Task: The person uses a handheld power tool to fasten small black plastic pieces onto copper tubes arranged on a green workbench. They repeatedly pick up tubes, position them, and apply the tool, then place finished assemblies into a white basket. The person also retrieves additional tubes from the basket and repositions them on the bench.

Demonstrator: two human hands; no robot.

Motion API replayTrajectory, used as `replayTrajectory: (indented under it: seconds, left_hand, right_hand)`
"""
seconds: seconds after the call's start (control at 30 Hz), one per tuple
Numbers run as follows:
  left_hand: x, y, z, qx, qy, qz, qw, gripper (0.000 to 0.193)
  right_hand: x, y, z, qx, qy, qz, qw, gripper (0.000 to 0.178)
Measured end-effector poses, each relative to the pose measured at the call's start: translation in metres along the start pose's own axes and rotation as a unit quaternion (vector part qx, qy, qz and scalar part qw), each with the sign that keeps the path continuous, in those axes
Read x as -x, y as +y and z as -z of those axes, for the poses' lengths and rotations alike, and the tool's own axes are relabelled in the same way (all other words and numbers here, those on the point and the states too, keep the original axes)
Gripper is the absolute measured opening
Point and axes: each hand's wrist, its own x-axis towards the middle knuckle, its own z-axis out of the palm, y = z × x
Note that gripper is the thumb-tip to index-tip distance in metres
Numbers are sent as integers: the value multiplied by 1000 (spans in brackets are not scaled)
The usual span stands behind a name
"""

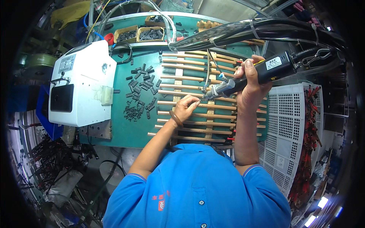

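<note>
Green workbench mat [125, 129] carries a rack of copper-coloured rods [197, 104]. Your right hand [251, 85] is clamped around the black powered screwdriver [253, 76], tip at mid-rack. Your left hand [186, 106] pinches fingers together beside the tip. Small black clips [140, 91] lie left.

Worn on the head, looking steeply down over a blue shirt [197, 190] onto a green bench [125, 129] close below. Wide fisheye, edges bent and dark at the rim. Forearms entering from the lower edge. Only one view, nothing shared with another.
</note>
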Motion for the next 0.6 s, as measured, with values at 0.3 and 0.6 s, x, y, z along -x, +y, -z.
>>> replayTrajectory:
  seconds: [0.3, 0.6]
  left_hand:
    - [0, -12, 1, 121, -42, 46, 991, 7]
    - [13, -15, -6, 341, -32, 223, 913, 15]
  right_hand:
    - [2, -1, 0, 3, -11, 6, 1000, 27]
    - [3, -1, -4, -14, -17, 2, 1000, 27]
